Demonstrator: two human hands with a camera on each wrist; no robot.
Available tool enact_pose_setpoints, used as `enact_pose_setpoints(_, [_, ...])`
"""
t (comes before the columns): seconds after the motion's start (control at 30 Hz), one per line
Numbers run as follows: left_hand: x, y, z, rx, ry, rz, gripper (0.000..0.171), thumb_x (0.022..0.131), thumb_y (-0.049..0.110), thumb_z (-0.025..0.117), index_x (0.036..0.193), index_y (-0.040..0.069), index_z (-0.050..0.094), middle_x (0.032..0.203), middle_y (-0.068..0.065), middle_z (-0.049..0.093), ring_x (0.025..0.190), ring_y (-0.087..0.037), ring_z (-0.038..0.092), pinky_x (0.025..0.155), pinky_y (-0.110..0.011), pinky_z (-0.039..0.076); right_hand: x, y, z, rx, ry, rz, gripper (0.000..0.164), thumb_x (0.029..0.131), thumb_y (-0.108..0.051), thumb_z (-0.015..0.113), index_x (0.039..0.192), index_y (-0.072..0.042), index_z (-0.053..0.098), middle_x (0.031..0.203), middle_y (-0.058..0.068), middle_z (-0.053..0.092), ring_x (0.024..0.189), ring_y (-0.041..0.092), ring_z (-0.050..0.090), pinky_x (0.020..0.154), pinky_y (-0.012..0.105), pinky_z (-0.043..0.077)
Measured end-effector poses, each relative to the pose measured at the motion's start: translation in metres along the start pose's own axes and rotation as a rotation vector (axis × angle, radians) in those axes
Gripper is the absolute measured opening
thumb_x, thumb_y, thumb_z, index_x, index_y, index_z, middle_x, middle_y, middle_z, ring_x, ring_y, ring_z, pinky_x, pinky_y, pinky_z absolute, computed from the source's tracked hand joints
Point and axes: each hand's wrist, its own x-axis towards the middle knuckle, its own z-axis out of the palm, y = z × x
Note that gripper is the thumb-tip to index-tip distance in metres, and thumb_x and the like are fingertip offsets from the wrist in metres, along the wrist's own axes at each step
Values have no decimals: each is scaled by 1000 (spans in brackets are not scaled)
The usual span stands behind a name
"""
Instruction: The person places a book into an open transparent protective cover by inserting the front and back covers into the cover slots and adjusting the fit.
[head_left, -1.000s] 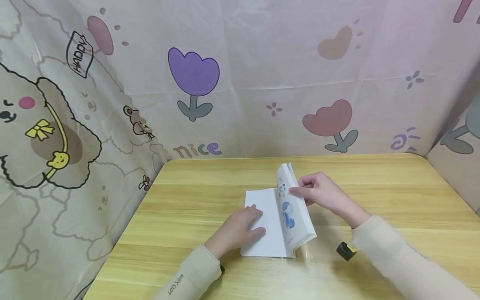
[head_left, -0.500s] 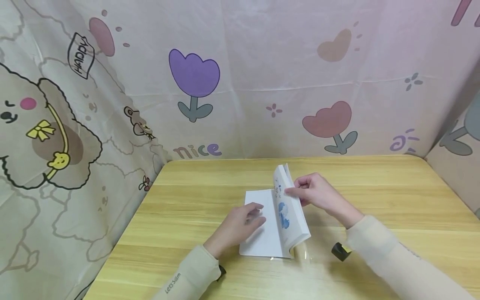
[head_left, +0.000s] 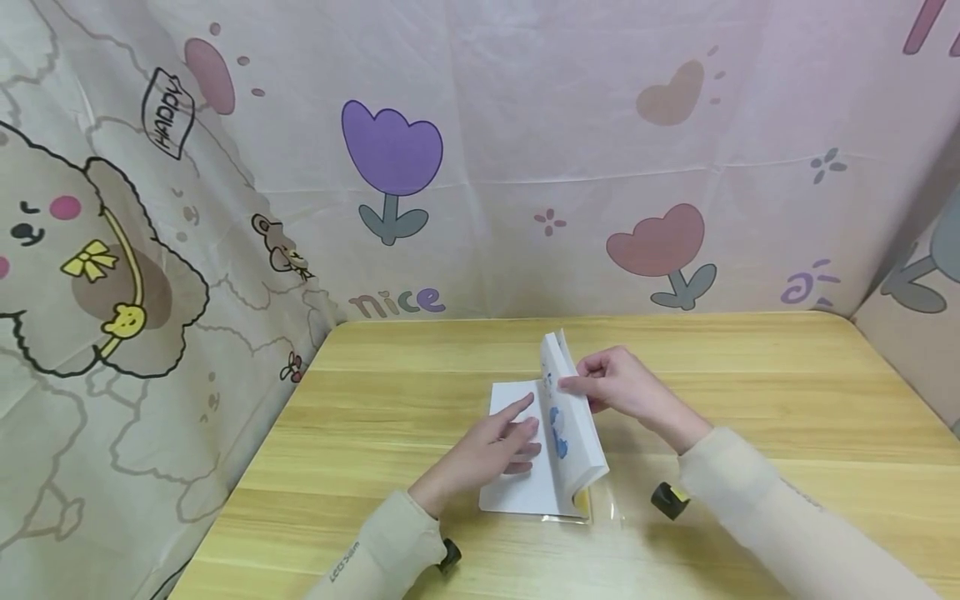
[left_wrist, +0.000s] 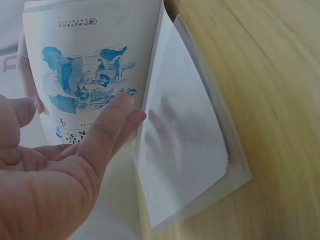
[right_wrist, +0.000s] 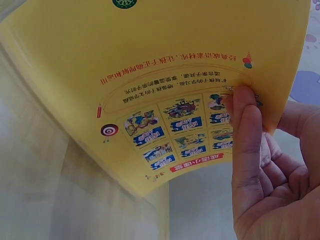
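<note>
A book stands open on the table, its white left-hand page (head_left: 517,493) lying low and its thick page block (head_left: 576,442) raised steeply on the right. My right hand (head_left: 626,387) pinches the outer edge of that block, thumb on the page side. Its fingers press the yellow back cover (right_wrist: 65,60), printed with small pictures, in the right wrist view. My left hand (head_left: 483,454) hovers over the white page with fingers extended toward the fold. In the left wrist view its fingertips overlap the title page (left_wrist: 47,120) with a blue drawing, near the white leaf (left_wrist: 185,135).
Clear plastic (head_left: 615,502) sticks out under the book's near right corner. A small black device (head_left: 670,500) with a yellow label sits below the right sleeve, another black piece (head_left: 450,556) at the left cuff. Printed cloth (head_left: 510,100) hangs behind the wooden table (head_left: 360,433).
My left hand has lifted off the white page, its fingers spreading toward the fold. The right hand has moved left with the page block, which stands more upright.
</note>
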Motion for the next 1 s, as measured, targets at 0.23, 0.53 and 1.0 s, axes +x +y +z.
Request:
enact_pose_setpoints(0.23, [1,-3,0,-65,-4,-22,68,114,47,49,171,17,29,158,-30,53,131,-39,70,98,-43,65,5,-1,9,-3,-1,4,22,99,-19,76,91,2,73,98,16,82,81,17,77,73,37,69])
enact_pose_setpoints(0.53, [0,-2,2,-117,-21,-31,64,114,46,50,171,26,30,162,-28,49,131,-39,69,96,-41,65,13,-2,20,10,-2,18,22,98,-17,76,88,1,73,88,9,80,76,14,75,73,36,69])
enact_pose_setpoints(1.0, [1,-9,-2,-158,-57,-8,72,113,33,55,173,16,19,161,-28,52,132,-42,68,99,-44,64,22,-1,30,-2,-10,56,23,99,-21,77,89,0,74,86,7,80,74,13,75,76,39,69])
